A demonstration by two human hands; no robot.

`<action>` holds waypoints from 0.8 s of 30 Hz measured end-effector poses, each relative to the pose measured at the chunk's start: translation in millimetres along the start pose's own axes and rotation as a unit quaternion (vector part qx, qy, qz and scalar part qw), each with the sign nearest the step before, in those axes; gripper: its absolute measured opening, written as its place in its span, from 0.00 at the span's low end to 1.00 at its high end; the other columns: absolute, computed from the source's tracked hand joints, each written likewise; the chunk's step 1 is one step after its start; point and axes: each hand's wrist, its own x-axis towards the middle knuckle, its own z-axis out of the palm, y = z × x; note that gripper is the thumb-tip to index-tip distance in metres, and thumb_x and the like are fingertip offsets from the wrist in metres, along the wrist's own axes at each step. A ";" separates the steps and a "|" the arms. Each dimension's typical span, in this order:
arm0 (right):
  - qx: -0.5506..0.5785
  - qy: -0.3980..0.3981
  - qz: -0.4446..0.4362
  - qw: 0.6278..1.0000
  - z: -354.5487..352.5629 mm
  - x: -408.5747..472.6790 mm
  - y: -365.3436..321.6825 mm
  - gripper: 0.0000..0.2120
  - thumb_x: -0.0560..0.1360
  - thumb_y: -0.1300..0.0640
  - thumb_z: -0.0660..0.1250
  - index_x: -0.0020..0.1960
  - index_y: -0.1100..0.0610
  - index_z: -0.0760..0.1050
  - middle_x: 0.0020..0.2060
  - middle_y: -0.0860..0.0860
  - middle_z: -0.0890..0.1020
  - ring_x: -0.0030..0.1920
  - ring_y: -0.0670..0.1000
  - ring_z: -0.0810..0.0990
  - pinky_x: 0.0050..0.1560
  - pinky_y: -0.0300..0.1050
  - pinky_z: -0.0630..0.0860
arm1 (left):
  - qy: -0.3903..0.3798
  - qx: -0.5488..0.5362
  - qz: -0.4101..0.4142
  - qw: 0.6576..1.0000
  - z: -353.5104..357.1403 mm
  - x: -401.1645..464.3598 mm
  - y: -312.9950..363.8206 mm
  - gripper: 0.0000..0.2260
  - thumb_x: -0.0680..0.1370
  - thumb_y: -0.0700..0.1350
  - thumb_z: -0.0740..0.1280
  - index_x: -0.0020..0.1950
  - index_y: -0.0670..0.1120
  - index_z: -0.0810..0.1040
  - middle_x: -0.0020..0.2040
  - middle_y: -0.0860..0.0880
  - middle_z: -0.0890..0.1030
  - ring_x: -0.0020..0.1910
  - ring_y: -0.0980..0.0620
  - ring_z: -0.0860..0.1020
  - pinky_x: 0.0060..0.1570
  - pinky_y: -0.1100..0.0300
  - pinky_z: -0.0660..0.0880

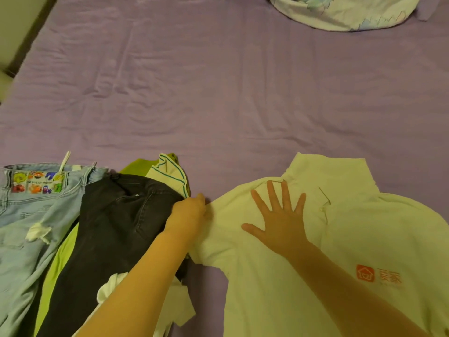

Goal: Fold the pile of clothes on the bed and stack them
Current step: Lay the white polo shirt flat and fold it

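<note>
On the near right of the purple bed sheet (218,81) I see a white polo shirt (352,239) spread front-up, collar toward the far side, with an orange house logo (365,273) on its chest. My right hand (279,220) lies flat on the shirt just left of the placket, palm down, fingers straight and fanned apart, gripping nothing. My left hand (190,211) sits at the shirt's left shoulder, at the edge where the sleeve meets the pile; its fingers are curled under and appear to pinch the white fabric there, though the fingertips are hidden from me.

Just left of the shirt lies the unfolded pile. Black jeans (116,227) are on top, running from far to near. Under them I see a lime-green garment (58,266), and at the far edge a pale collar with teal stripes (170,176). Light blue jeans (29,227) with a colourful waistband patch (36,182) and a ripped knee lie at the far left. Some white cloth (177,305) shows beneath my left forearm.

At the far right edge rests a patterned white pillow (340,10).
</note>
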 end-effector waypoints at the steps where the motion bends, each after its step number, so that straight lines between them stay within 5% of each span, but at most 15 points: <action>1: 0.002 0.003 0.017 1.000 0.9 4.9 -3.8 0.42 0.69 0.24 0.34 0.77 0.43 0.48 0.77 0.54 0.51 0.76 0.63 0.43 0.66 0.75 0.40 | 0.052 0.042 0.003 0.998 3.8 -2.1 3.3 0.09 0.80 0.41 0.62 0.59 0.42 0.70 0.46 0.47 0.75 0.37 0.48 0.75 0.35 0.57 0.68; 5: -0.006 0.015 0.031 0.999 1.3 9.7 -4.3 0.32 0.77 0.34 0.39 0.77 0.45 0.41 0.78 0.52 0.43 0.76 0.61 0.36 0.68 0.71 0.37 | 0.280 0.044 0.105 0.953 13.7 -21.5 39.5 0.19 0.61 0.38 0.79 0.50 0.39 0.82 0.49 0.39 0.82 0.49 0.38 0.81 0.48 0.44 0.79; 8: -0.055 0.034 -0.045 0.997 -14.7 -19.5 29.2 0.26 0.79 0.47 0.60 0.75 0.48 0.59 0.76 0.55 0.58 0.76 0.61 0.51 0.71 0.68 0.48 | 0.241 -0.020 0.229 0.943 25.9 -35.0 92.1 0.22 0.66 0.44 0.79 0.58 0.42 0.82 0.59 0.40 0.80 0.59 0.39 0.79 0.58 0.43 0.75; 11: -0.054 0.070 -0.047 0.995 -16.5 -68.4 93.4 0.31 0.62 0.57 0.78 0.64 0.53 0.76 0.65 0.58 0.75 0.67 0.61 0.71 0.65 0.65 0.65 | 0.155 0.008 0.274 0.949 46.2 -46.2 140.0 0.19 0.80 0.54 0.58 0.69 0.51 0.74 0.70 0.45 0.73 0.69 0.42 0.71 0.67 0.42 0.67; 13: -0.050 0.046 0.000 0.998 -11.5 -105.0 142.4 0.30 0.65 0.57 0.76 0.66 0.55 0.75 0.65 0.60 0.75 0.66 0.64 0.72 0.64 0.66 0.67 | 0.094 0.033 0.238 0.966 53.0 -50.2 162.5 0.26 0.78 0.61 0.47 0.71 0.55 0.70 0.72 0.46 0.69 0.71 0.41 0.67 0.68 0.37 0.57; 14: -0.055 0.055 0.026 0.997 -6.9 -122.4 166.1 0.25 0.72 0.55 0.70 0.67 0.56 0.73 0.64 0.61 0.76 0.66 0.65 0.71 0.61 0.68 0.68 | 0.072 0.025 0.224 0.972 57.8 -48.3 172.8 0.28 0.78 0.62 0.43 0.76 0.55 0.60 0.76 0.45 0.59 0.75 0.39 0.56 0.69 0.35 0.48; 15: -0.051 0.061 0.055 0.995 -1.9 -138.4 188.5 0.19 0.79 0.53 0.59 0.68 0.56 0.72 0.64 0.62 0.76 0.66 0.66 0.70 0.59 0.69 0.69 | 0.057 0.010 0.206 0.977 64.0 -45.3 184.2 0.29 0.78 0.63 0.39 0.77 0.55 0.47 0.78 0.45 0.46 0.76 0.38 0.44 0.69 0.33 0.39; 17: 0.004 0.014 0.121 0.993 1.1 -165.4 223.6 0.28 0.83 0.47 0.41 0.67 0.59 0.73 0.63 0.63 0.76 0.64 0.68 0.72 0.57 0.69 0.71 | 0.034 -0.082 0.117 0.989 68.8 -41.6 209.6 0.30 0.79 0.64 0.38 0.76 0.52 0.35 0.76 0.48 0.34 0.74 0.41 0.32 0.69 0.35 0.36; 20: 0.082 0.042 0.174 0.980 3.2 -192.6 251.5 0.32 0.82 0.42 0.43 0.66 0.65 0.72 0.63 0.66 0.75 0.62 0.69 0.74 0.57 0.66 0.74 | 0.092 -0.203 0.052 0.974 49.7 -50.0 248.8 0.31 0.81 0.60 0.49 0.79 0.45 0.47 0.79 0.42 0.45 0.77 0.41 0.43 0.73 0.38 0.43; 22: 0.157 0.082 0.225 0.958 10.1 -199.3 260.0 0.26 0.81 0.46 0.53 0.71 0.63 0.66 0.69 0.63 0.69 0.67 0.65 0.70 0.64 0.60 0.70 | 0.177 -0.162 0.141 0.961 40.1 -54.0 272.0 0.29 0.79 0.54 0.61 0.76 0.43 0.60 0.76 0.38 0.58 0.75 0.37 0.57 0.70 0.35 0.52; 24: 0.247 0.083 0.254 0.931 13.4 -202.1 266.7 0.25 0.80 0.51 0.59 0.75 0.58 0.61 0.73 0.57 0.65 0.70 0.59 0.67 0.68 0.53 0.64 | 0.196 -0.051 0.253 0.946 37.3 -53.4 291.0 0.26 0.80 0.52 0.61 0.76 0.46 0.61 0.76 0.40 0.59 0.75 0.37 0.55 0.70 0.34 0.51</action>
